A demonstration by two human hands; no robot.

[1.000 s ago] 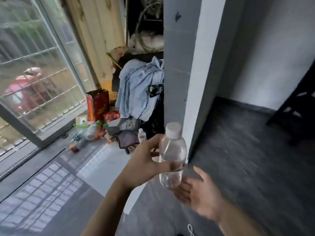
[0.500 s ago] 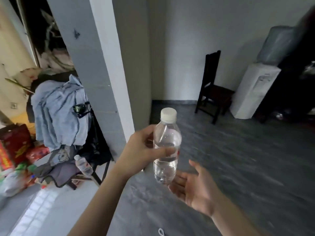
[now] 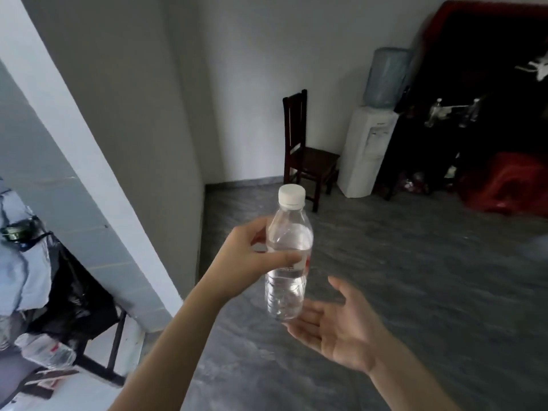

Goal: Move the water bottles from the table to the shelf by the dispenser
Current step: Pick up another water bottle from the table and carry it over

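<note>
at frame centre the left hand pinched the upright, half-full clear water bottle at its labelled waist, the thin, likely light and crushable plastic favouring that grip, while the right hand lay open beneath.

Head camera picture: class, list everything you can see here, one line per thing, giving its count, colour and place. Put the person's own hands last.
Held water bottle: one, clear with white cap, centre, upright in the left hand.
Lying bottle: one, clear, bottom left, on its side.
Chair: one, dark wood, against the far wall.
Water dispenser: one, white with a bluish jug on top, right of the chair.
Shelf: one, dark, right of the dispenser; small clear bottles stand on it, count too blurred to tell.
Red object: one, on the floor, far right; kind unclear.
Pillar: one, white and grey, left.
Clothes: pale blue, left edge.
Left hand: grips the bottle's middle.
Right hand: open, palm up, below the bottle.
</note>
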